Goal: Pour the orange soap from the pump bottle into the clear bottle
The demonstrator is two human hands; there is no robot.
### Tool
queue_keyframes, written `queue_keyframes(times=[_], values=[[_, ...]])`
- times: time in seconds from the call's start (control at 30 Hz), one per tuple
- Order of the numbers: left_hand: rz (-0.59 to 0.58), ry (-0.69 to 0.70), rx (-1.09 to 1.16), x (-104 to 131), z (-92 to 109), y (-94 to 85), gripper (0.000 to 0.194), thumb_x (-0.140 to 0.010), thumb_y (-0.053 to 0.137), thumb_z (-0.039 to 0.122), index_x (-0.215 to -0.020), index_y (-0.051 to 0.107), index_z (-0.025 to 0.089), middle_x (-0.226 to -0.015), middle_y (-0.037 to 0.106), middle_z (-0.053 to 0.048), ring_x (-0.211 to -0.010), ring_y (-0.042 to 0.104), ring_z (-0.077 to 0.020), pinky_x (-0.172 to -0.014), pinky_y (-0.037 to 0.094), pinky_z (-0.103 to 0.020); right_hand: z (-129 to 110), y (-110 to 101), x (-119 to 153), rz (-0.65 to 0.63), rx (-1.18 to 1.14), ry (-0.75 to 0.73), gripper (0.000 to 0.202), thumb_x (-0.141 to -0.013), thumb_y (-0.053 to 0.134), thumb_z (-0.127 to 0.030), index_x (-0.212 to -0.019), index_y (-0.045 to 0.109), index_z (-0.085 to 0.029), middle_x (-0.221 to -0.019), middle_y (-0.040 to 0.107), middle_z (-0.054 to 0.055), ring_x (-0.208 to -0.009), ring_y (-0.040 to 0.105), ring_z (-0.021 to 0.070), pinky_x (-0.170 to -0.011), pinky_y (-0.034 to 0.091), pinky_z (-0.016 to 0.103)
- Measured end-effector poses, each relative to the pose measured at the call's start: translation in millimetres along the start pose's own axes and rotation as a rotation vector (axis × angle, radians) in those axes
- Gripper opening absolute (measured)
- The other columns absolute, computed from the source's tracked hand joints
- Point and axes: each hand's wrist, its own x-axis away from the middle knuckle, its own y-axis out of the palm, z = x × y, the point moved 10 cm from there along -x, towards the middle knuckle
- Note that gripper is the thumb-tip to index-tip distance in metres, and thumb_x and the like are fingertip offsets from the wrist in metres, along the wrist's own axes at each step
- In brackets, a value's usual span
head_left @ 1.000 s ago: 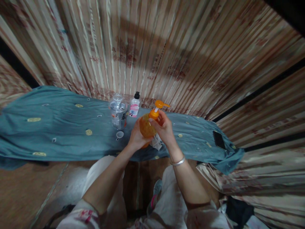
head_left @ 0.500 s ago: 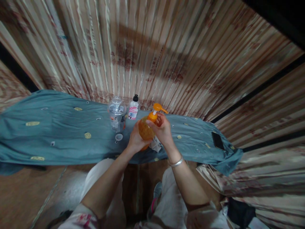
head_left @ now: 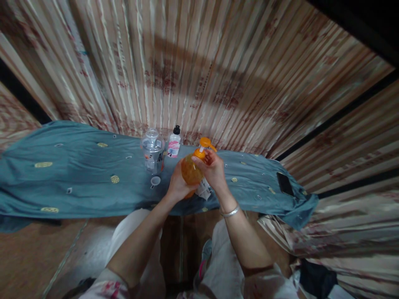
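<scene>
- Leftmost among the items, a clear plastic container stands on the blue-green cloth, well apart from both hands; a small round white piece with a short handle lies just in front of it.
- Next, near the container's right side, a black-capped bottle stands upright, beyond the left hand.
- The left hand is curled around the left side and lower body of the amber bottle, palm to its wall.
- The amber bottle lies between the two hands, touching both. Its long axis runs from low left, near the person, to upper right, toward the curtain (whether its base rests on the cloth or hangs clear, I cannot tell).
- At that upper-right end sits the orange pump top, its spout pointing right and a little down, over the right fingers.
- The right hand is the nearer to the pump: thumb on the near side, fingers behind, pinching about the collar where it meets the shoulder.
- Below the right hand, a crumpled white piece lies beside the bottle.
- Far right, a dark phone lies flat.
</scene>
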Motion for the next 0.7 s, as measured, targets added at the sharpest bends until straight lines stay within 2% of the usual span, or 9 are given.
queue_keyframes(times=[0.13,0.33,0.53,0.7], values=[[0.008,0.012,-0.014,0,3,-0.9,0.089,-0.047,0.083,0.023,-0.126,0.042,0.024,-0.123,0.057,-0.009,-0.114,0.058,-0.0321,-0.097,0.048,-0.051,-2,-4,-1,-0.006,0.049,-0.031,0.045,-0.063,0.078,-0.041,-0.101,0.062,-0.023,-0.102,0.068,0.003,-0.091,0.064,0.017,-0.087,0.051,0.034],[0.015,0.018,-0.027,-1,9,-1.0,0.085,-0.048,0.083,0.022,-0.124,0.044,0.023,-0.122,0.059,-0.007,-0.114,0.058,-0.0294,-0.097,0.048,-0.045,-4,-3,-4,-0.072,0.178,-0.059,0.033,-0.07,0.071,-0.047,-0.091,0.067,-0.022,-0.088,0.069,0.002,-0.083,0.063,0.0176,-0.082,0.051,0.034],[0.05,0.017,-0.038,-1,8,0.3,0.083,-0.05,0.081,0.025,-0.124,0.043,0.02,-0.121,0.058,-0.008,-0.113,0.058,-0.0289,-0.097,0.048,-0.044,-9,-8,-4,0.003,0.339,-0.086,0.032,-0.072,0.069,-0.047,-0.091,0.068,-0.021,-0.087,0.071,0.002,-0.081,0.063,0.018,-0.079,0.05,0.032],[0.088,0.065,-0.038,-4,10,0.1,0.08,-0.052,0.079,0.025,-0.123,0.043,0.024,-0.12,0.059,-0.007,-0.11,0.059,-0.0285,-0.096,0.049,-0.045,-16,-11,1,0.102,0.439,-0.086,0.036,-0.073,0.068,-0.05,-0.094,0.067,-0.021,-0.09,0.072,0.005,-0.08,0.065,0.0197,-0.077,0.049,0.033]])
